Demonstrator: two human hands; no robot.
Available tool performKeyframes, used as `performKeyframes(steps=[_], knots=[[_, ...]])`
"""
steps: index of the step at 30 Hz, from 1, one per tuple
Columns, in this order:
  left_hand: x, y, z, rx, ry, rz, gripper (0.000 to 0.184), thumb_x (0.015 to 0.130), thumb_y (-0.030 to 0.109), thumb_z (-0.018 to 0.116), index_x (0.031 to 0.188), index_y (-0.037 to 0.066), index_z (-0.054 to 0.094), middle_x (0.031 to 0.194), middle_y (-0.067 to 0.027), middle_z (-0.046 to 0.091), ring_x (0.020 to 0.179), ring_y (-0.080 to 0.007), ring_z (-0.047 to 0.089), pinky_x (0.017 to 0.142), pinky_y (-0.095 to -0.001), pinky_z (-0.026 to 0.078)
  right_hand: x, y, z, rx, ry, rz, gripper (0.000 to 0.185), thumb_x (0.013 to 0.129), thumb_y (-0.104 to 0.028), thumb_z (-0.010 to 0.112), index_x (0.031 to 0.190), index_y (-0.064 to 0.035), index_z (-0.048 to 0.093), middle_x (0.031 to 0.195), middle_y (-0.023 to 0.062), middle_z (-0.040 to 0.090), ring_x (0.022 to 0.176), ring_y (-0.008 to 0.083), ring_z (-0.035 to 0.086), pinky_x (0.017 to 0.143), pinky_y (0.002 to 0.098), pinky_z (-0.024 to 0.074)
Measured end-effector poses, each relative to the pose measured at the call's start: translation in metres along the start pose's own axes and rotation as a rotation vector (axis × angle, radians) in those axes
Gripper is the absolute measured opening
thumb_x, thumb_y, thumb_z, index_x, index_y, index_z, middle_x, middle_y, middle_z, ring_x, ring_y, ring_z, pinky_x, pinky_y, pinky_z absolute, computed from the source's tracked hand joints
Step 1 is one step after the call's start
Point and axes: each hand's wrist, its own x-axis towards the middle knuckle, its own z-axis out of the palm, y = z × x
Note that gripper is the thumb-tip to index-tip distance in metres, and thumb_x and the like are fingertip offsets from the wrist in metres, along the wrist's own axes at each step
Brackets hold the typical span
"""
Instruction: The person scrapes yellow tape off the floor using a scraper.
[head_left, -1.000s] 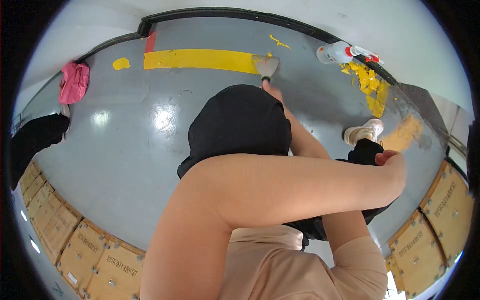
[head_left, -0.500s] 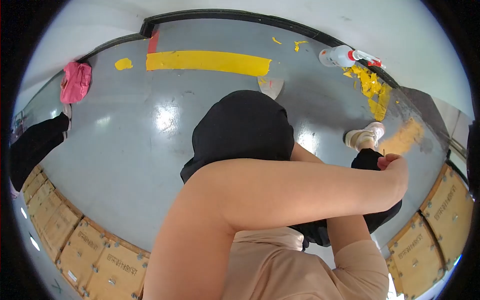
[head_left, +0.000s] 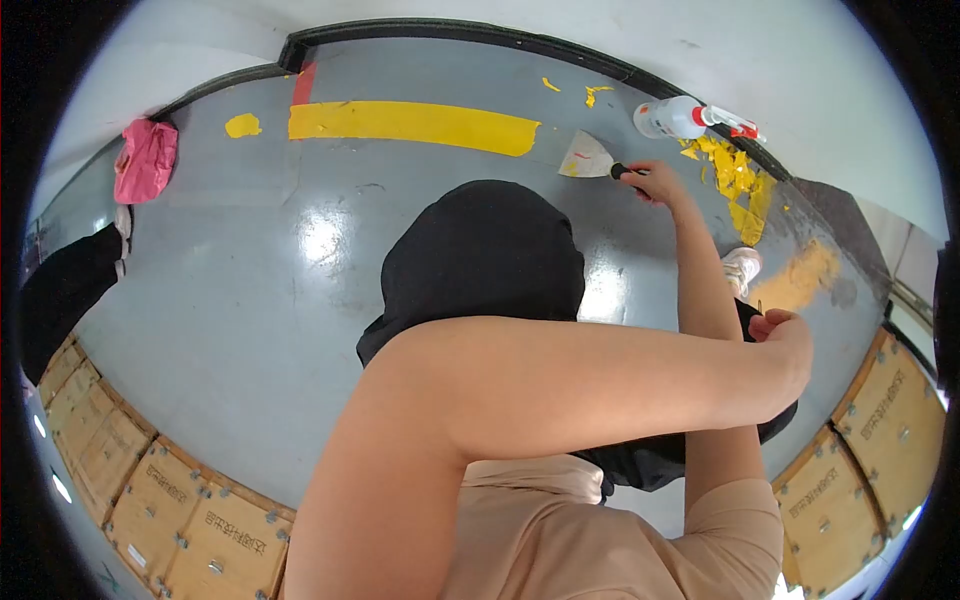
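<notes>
My right hand (head_left: 655,183) is wrapped around the black handle of a scraper (head_left: 586,157). The scraper's wide pale blade bears yellow and red smears and is just right of the yellow tape strip (head_left: 410,128) on the grey floor. I cannot tell whether the blade touches the floor. My left arm lies across my black-trousered knee. Its hand (head_left: 785,328) is closed near my right shin, and a thin tip shows above the fingers; what it belongs to is hidden.
A spray bottle (head_left: 668,118) lies by the wall beside peeled yellow scraps (head_left: 735,175). A tan patch (head_left: 800,275) marks the floor near my shoe (head_left: 741,266). Far left are a pink cloth (head_left: 146,160) and another person's leg (head_left: 65,290). Wooden crates (head_left: 190,510) stand behind.
My right hand has come out from behind my knee with the scraper, which has moved right, away from the tape's end. My left hand stays nearly still.
</notes>
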Motion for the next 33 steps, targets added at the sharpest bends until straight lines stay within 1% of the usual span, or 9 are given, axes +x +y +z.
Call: performKeyframes(steps=[7, 8, 14, 17, 20, 26, 29, 30, 33], knots=[[0.003, -0.004, -0.004, 0.000, 0.001, 0.000, 0.028, 0.072, 0.018, 0.062, 0.097, 0.007, 0.066, 0.089, -0.0133, 0.064, 0.079, -0.0294, 0.061, 0.066, -0.0423, 0.047, 0.012, -0.069, 0.027, -0.411, 0.126, -0.141, 0.037, 0.075, -0.037, 0.067, 0.101, -0.0110, 0.065, 0.067, 0.0039, 0.061, 0.058, 0.0148, 0.059, 0.056, 0.0308, 0.0463], [0.004, -0.003, -0.003, -0.003, -0.002, 0.005, 0.027, 0.072, 0.018, 0.062, 0.097, 0.007, 0.066, 0.088, -0.0133, 0.064, 0.079, -0.0294, 0.061, 0.066, -0.0423, 0.047, 0.018, -0.067, 0.023, -0.332, 0.053, -0.140, 0.035, 0.075, -0.033, 0.066, 0.100, -0.0093, 0.065, 0.061, 0.0023, 0.058, 0.051, 0.0115, 0.054, 0.046, 0.0277, 0.0435], [-0.004, -0.010, 0.001, -0.014, 0.011, -0.017, 0.027, 0.072, 0.018, 0.062, 0.097, 0.007, 0.066, 0.088, -0.0133, 0.064, 0.078, -0.0293, 0.061, 0.065, -0.0423, 0.047, 0.014, -0.042, -0.021, -0.214, -0.035, -0.032, 0.032, 0.076, -0.033, 0.066, 0.098, -0.0106, 0.066, 0.059, 0.0004, 0.056, 0.046, 0.0096, 0.051, 0.041, 0.0253, 0.0387], [-0.010, -0.013, 0.003, -0.009, 0.018, -0.011, 0.027, 0.072, 0.018, 0.062, 0.097, 0.007, 0.066, 0.087, -0.0133, 0.064, 0.078, -0.0292, 0.061, 0.065, -0.0423, 0.047, -0.003, -0.064, -0.026, -0.312, -0.014, 0.017, 0.032, 0.072, -0.034, 0.068, 0.096, -0.0115, 0.068, 0.063, 0.0028, 0.060, 0.054, 0.0139, 0.057, 0.051, 0.0283, 0.0455], [-0.008, -0.014, 0.001, -0.005, 0.018, -0.004, 0.027, 0.072, 0.018, 0.062, 0.097, 0.007, 0.066, 0.087, -0.0132, 0.064, 0.077, -0.0292, 0.061, 0.065, -0.0423, 0.047, 0.032, -0.072, 0.010, -0.336, 0.017, -0.122, 0.031, 0.073, -0.034, 0.068, 0.094, -0.0113, 0.068, 0.064, 0.0034, 0.060, 0.054, 0.0141, 0.057, 0.051, 0.0285, 0.0456], [0.002, -0.015, -0.005, -0.004, 0.036, -0.002, 0.027, 0.072, 0.018, 0.061, 0.097, 0.007, 0.066, 0.086, -0.0132, 0.064, 0.076, -0.0291, 0.061, 0.065, -0.0423, 0.047, 0.050, -0.051, -0.007, -0.379, -0.001, -0.197, 0.030, 0.073, -0.034, 0.068, 0.091, -0.0097, 0.068, 0.064, 0.0035, 0.060, 0.054, 0.0137, 0.057, 0.051, 0.0282, 0.0457], [-0.003, -0.019, -0.003, -0.023, 0.044, -0.025, 0.027, 0.072, 0.018, 0.061, 0.096, 0.007, 0.066, 0.086, -0.0132, 0.064, 0.076, -0.0291, 0.061, 0.065, -0.0423, 0.047, 0.014, -0.050, -0.024, -0.158, -0.019, -0.016, 0.030, 0.074, -0.034, 0.068, 0.089, -0.0082, 0.068, 0.063, 0.0038, 0.060, 0.050, 0.0129, 0.056, 0.048, 0.0282, 0.0446], [-0.004, -0.019, -0.003, -0.028, 0.047, -0.023, 0.027, 0.073, 0.019, 0.061, 0.096, 0.007, 0.066, 0.086, -0.0132, 0.064, 0.076, -0.0291, 0.061, 0.065, -0.0423, 0.047, 0.021, -0.045, -0.024, -0.164, -0.069, 0.038, 0.030, 0.077, -0.031, 0.066, 0.100, -0.0124, 0.066, 0.060, -0.0018, 0.055, 0.046, 0.0072, 0.048, 0.040, 0.0226, 0.0364], [-0.007, -0.021, -0.001, -0.018, 0.044, -0.015, 0.027, 0.073, 0.019, 0.061, 0.096, 0.007, 0.066, 0.086, -0.0132, 0.064, 0.075, -0.0290, 0.061, 0.064, -0.0423, 0.047, 0.029, -0.054, -0.013, -0.268, -0.033, -0.144, 0.032, 0.075, -0.038, 0.066, 0.088, -0.0080, 0.068, 0.061, 0.0026, 0.058, 0.050, 0.0119, 0.056, 0.047, 0.0289, 0.0437]])
